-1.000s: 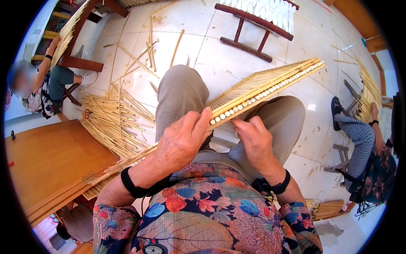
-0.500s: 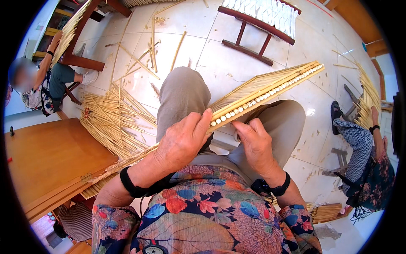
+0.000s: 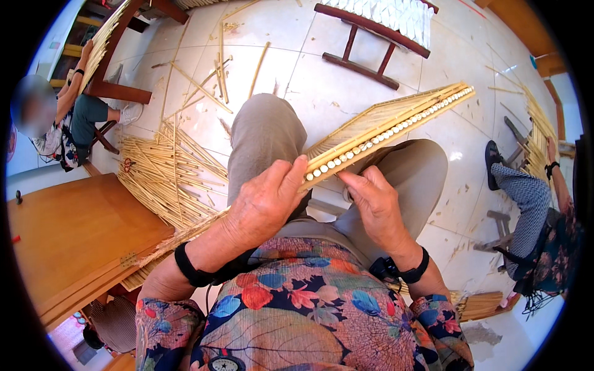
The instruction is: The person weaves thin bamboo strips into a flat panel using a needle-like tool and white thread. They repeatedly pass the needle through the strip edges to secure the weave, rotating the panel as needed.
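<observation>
Evidently the panel (image 3: pixel 396 111) is largely joined — gripped by left hand (image 3: pixel 263 195); right hand (image 3: pixel 374 201) curled, hold unclear — reeds (image 3: pixel 164 179) left loose.

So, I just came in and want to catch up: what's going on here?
A seated person holds a panel of pale stalks. The left grip clasps it beside a row of white round ends; the right grip appears to pinch its lower edge. Loose stalks lie piled to the left with red-handled scissors on them. One person at left and another at right touch other stalk pieces.
</observation>
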The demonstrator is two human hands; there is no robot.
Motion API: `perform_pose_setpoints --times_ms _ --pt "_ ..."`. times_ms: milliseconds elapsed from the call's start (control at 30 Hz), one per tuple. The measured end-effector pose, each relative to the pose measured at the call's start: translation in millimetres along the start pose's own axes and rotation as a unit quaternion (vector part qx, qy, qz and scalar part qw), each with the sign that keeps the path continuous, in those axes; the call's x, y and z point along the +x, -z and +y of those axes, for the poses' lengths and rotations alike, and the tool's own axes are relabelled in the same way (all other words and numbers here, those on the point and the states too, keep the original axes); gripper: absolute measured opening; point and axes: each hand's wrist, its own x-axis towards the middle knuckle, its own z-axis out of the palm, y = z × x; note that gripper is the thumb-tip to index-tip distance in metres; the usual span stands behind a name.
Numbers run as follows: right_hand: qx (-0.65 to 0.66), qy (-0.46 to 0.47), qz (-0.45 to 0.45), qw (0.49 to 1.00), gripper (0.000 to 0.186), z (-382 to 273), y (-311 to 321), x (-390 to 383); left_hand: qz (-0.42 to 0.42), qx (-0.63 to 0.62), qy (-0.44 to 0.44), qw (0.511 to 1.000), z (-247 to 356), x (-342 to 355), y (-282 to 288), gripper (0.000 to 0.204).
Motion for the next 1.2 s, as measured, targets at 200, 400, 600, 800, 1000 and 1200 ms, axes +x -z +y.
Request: perform_pose_setpoints --times_ms 200,400,600,800,1000,1200 --pt "0.009 0.010 0.001 1.000 0.037 0.6 1.9 0.4 0.003 -0.010 0.001 1.000 -0.4 -0.2 -0.6 0.059" --pt "0.008 0.004 -0.013 1.000 0.039 1.9 4.5 2.7 -0.008 -0.014 0.007 1.000 -1.7 1.2 0.9 0.060" --pt "0.002 0.002 -0.048 0.999 0.042 3.3 13.1 6.9 -0.010 -0.019 0.012 1.000 -1.8 2.6 1.7 0.059" --pt "0.022 0.019 -0.046 0.999 0.039 8.8 14.7 10.0 -0.019 -0.016 0.020 0.999 -2.4 2.4 2.3 0.058" --pt "0.032 0.032 -0.049 0.998 0.034 14.6 15.9 15.3 -0.015 -0.014 0.014 1.000 -3.7 1.5 1.4 0.060" --pt "0.026 0.070 -0.022 0.997 0.027 20.4 7.2 17.3 -0.015 -0.003 0.012 1.000 -4.0 0.5 0.0 0.060"
